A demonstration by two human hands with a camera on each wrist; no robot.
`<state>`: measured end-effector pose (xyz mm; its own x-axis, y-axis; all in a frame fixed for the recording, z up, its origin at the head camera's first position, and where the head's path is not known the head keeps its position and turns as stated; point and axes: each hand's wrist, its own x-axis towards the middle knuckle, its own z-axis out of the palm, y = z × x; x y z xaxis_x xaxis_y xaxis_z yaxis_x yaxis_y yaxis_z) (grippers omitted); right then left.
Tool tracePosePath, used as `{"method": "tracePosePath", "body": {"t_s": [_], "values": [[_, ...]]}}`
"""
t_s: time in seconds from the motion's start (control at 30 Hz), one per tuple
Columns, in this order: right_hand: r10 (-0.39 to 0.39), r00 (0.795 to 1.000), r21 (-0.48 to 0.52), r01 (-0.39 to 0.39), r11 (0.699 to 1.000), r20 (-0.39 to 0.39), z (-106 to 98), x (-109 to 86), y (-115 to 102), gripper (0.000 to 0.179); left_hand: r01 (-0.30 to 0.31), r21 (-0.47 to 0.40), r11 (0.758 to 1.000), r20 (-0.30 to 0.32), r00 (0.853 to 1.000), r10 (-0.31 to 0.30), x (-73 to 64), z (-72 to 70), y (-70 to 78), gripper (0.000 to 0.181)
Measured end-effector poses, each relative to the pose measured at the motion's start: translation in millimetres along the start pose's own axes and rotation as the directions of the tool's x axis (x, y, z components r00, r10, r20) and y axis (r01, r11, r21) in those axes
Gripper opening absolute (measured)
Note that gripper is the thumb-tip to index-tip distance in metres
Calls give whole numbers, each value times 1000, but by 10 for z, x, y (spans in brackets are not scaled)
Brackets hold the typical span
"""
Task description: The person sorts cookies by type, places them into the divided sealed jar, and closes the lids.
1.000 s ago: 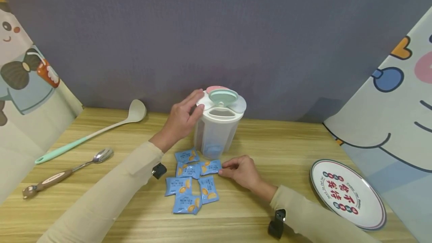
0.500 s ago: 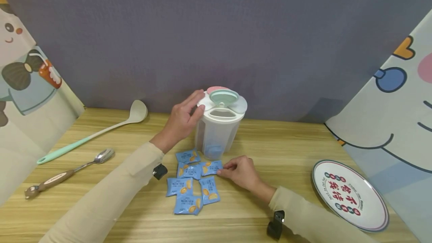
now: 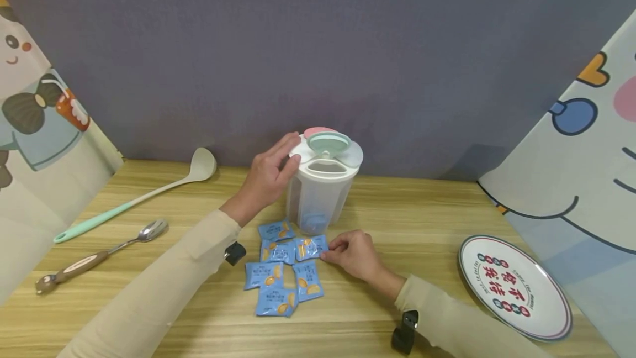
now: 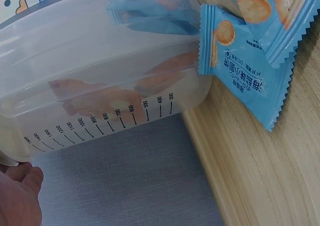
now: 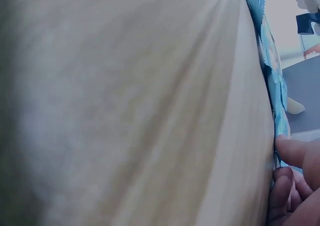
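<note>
A translucent storage jar stands upright, with white, pink and green flaps on its lid. My left hand rests at the lid's left edge, fingers on top and thumb towards the front. Blue biscuit packets lie flat before the jar, and more blue shows inside it. With thumb and forefinger my right hand pinches the right edge of one biscuit packet, which is still down at table level. In the right wrist view the sleeve fills most of the picture, while the fingertips touch the packet.
A ladle with a mint handle and a spoon with a bear-ended brown handle lie at the left. An oval white plate with red lettering sits at the right. Behind the jar rises a grey panel.
The packet between my right fingertips has tilted very slightly, and its surface catches more light. My left hand and the jar have kept their places; the whole view has drifted a little.
</note>
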<state>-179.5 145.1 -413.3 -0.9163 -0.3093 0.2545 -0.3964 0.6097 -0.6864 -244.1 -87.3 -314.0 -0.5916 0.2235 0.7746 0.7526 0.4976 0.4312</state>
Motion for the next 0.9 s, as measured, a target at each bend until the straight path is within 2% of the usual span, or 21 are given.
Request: {"method": "tracePosePath", "body": {"t_s": [0.3, 0.9], "values": [[82, 996, 75, -83, 994, 17, -14, -3, -4, 13, 7, 12, 1000, -5, 1000, -7, -3, 4, -8, 44], [207, 978, 131, -207, 970, 15, -16, -17, -39, 9, -13, -5, 1000, -17, 1000, 13, 5, 7, -8, 44]]}}
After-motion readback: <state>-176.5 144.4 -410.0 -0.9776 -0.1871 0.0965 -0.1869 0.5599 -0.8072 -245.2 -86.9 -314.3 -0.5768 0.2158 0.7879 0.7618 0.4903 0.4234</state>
